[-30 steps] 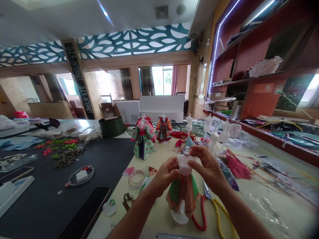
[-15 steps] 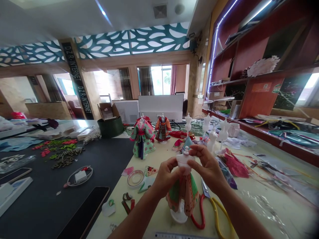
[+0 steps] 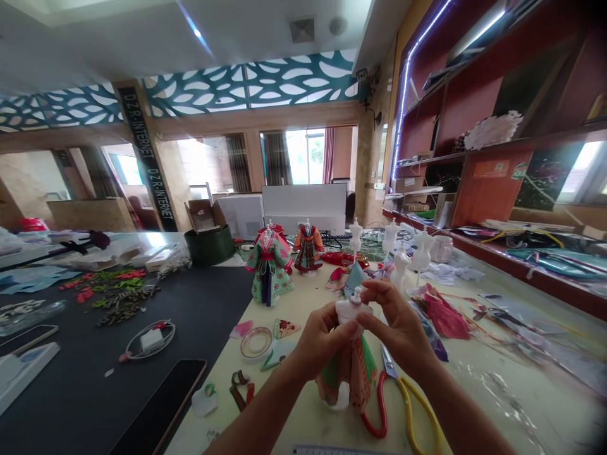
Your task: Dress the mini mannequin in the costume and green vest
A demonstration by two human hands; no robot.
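A small white mannequin [image 3: 349,310] in a green and orange paper skirt [image 3: 351,373] stands in front of me on the pale yellow table [image 3: 303,417]. My left hand [image 3: 318,344] grips its torso from the left, fingers curled round it. My right hand [image 3: 397,323] pinches the mannequin's shoulder from the right, fingertips pressed at the neck. Red and yellow scissors [image 3: 397,397] lie on the table just under my right wrist.
Two dressed mannequins [image 3: 268,265] [image 3: 308,246] and several bare white ones [image 3: 393,248] stand further back. A tape roll [image 3: 256,343], fabric scraps [image 3: 443,316] and a ruler [image 3: 332,450] lie about. A black mat [image 3: 95,379] with a phone [image 3: 164,401] covers the left.
Both hands and the mannequin have stayed together, drifting slightly lower and left in view. My fingers have shifted a little at the mannequin's shoulders.
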